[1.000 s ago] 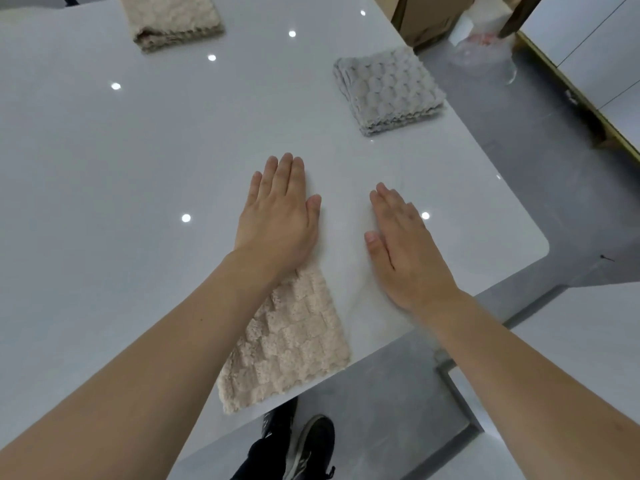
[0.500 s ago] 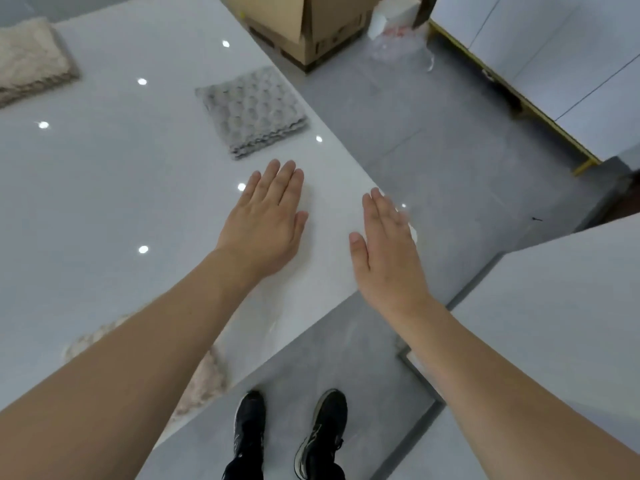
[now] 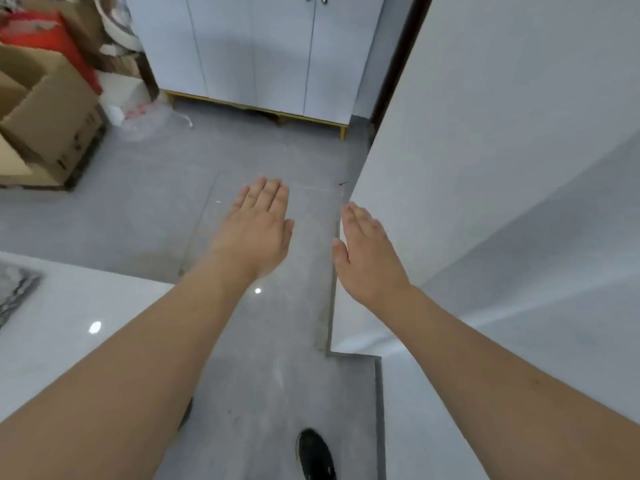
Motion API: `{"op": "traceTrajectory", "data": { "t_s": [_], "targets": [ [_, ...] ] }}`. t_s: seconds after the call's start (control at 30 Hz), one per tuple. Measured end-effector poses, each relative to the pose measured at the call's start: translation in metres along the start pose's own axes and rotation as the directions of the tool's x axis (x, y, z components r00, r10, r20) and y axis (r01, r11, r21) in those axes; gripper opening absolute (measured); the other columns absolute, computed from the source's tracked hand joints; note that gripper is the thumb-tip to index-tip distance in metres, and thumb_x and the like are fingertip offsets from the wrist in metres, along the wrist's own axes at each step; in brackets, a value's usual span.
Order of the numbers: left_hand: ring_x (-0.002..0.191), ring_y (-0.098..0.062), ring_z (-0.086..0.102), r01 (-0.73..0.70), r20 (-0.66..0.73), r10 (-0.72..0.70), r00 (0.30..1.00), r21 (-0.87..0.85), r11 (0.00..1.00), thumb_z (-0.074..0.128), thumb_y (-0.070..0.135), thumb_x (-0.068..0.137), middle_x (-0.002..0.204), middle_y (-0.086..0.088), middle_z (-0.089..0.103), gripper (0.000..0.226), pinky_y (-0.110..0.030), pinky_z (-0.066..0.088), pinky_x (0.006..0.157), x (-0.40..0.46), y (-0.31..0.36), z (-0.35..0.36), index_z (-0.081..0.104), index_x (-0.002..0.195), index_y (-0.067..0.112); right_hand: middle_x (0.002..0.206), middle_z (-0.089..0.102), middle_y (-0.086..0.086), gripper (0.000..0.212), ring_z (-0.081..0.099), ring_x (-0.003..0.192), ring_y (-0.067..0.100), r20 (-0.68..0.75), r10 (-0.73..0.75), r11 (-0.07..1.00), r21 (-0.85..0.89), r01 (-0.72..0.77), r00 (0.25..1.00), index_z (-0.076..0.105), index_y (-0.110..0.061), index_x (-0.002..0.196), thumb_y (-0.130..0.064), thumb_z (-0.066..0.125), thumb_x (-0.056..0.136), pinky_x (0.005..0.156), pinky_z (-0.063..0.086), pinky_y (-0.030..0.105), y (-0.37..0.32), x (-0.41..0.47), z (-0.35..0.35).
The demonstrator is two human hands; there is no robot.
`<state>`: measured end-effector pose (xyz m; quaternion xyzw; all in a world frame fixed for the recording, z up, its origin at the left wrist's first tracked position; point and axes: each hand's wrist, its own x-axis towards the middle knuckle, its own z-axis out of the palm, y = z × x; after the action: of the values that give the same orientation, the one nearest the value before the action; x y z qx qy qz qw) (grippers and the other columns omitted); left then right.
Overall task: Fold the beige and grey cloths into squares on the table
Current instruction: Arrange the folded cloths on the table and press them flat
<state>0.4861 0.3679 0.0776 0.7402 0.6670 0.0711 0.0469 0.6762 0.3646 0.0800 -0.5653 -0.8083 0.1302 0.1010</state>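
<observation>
Both hands hover flat, fingers straight, over the grey floor past the table's corner. My left hand point(image 3: 258, 230) holds nothing, and my right hand point(image 3: 369, 256) is likewise empty beside it. Only a corner of the white table point(image 3: 69, 306) shows at the lower left. At the far left edge a blurred sliver of the folded grey cloth point(image 3: 14, 292) lies on it. The beige cloths are out of view.
Open cardboard boxes point(image 3: 45, 126) and a red bag point(image 3: 52, 39) stand at the left. White cabinet doors point(image 3: 256, 50) face me across the floor. A white wall or panel point(image 3: 502, 168) runs along the right. My black shoe point(image 3: 317, 455) shows below.
The view has swung right, away from the table. The beige cloth under my left hand and the far beige cloth have left the view. Both hands stay flat, now over the floor.
</observation>
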Motion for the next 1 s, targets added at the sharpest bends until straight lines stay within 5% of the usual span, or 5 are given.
{"op": "traceTrajectory", "data": {
  "t_s": [0.17, 0.4, 1.0],
  "targets": [
    [0.152, -0.023, 0.000, -0.109, 0.035, 0.108, 0.994, 0.030, 0.994, 0.023, 0.036, 0.105, 0.165, -0.008, 0.007, 0.061, -0.037, -0.003, 0.122, 0.041, 0.044, -0.033, 0.009, 0.156, 0.007, 0.161, 0.014, 0.010, 0.056, 0.009, 0.148, 0.021, -0.005, 0.138, 0.990, 0.011, -0.138, 0.990, 0.015, -0.005, 0.152, -0.023, 0.032, 0.102, 0.121, 0.006, 0.034, 0.029, -0.003, -0.051],
    [0.152, -0.023, -0.001, -0.120, 0.026, 0.119, 0.993, 0.037, 0.992, 0.024, 0.035, 0.105, 0.165, -0.007, 0.007, 0.060, -0.037, -0.003, 0.122, 0.089, 0.061, -0.084, 0.009, 0.156, 0.007, 0.160, 0.014, 0.009, 0.056, 0.010, 0.148, 0.020, 0.001, 0.124, 0.992, 0.013, -0.124, 0.992, 0.014, -0.004, 0.152, -0.025, 0.029, 0.103, 0.120, 0.006, 0.030, 0.029, 0.038, -0.106],
    [0.152, -0.024, 0.003, -0.075, -0.045, 0.072, 0.996, -0.063, 0.995, 0.025, 0.034, 0.105, 0.164, -0.008, 0.013, 0.058, -0.038, 0.000, 0.123, 0.213, -0.001, -0.134, 0.015, 0.155, 0.007, 0.161, 0.012, 0.009, 0.057, 0.008, 0.148, 0.021, 0.031, 0.097, 0.995, -0.029, -0.096, 0.995, 0.013, -0.007, 0.153, -0.028, 0.029, 0.103, 0.121, 0.007, 0.035, -0.007, 0.190, -0.139]
  ]
}}
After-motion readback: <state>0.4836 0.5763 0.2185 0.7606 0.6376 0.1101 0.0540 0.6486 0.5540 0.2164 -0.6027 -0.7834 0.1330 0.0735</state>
